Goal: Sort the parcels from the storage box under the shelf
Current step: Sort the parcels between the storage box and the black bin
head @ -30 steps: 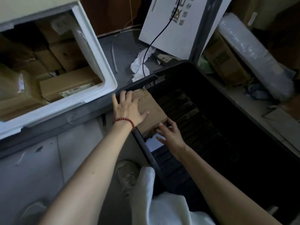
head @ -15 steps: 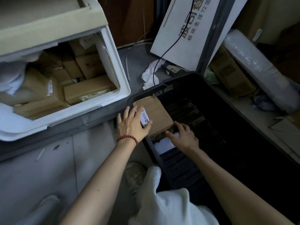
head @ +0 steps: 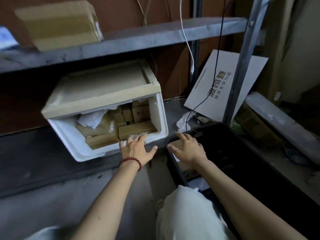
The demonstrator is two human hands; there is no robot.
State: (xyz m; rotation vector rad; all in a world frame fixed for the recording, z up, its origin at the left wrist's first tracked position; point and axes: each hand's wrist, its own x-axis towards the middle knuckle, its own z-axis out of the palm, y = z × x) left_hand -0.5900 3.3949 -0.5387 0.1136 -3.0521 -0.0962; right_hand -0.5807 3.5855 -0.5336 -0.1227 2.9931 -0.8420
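Head view: parcels (head: 136, 130) just beyond left fingers (head: 142, 137), inside storage box (head: 69, 135)

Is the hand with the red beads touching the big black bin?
Apart. The head view shows a clear gap between the thumb of the left hand and the rim of the black bin.

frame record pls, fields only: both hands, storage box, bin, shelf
left hand: open, fingers spread, fingertips at the storage box's front rim; holds nothing
right hand: open, over the black bin's corner, above a brown parcel
storage box: white, under the shelf, front open, beige lid on top
parcels: several brown ones inside the storage box
black bin: right of the storage box, inside too dark to read
shelf: grey, cardboard box on it
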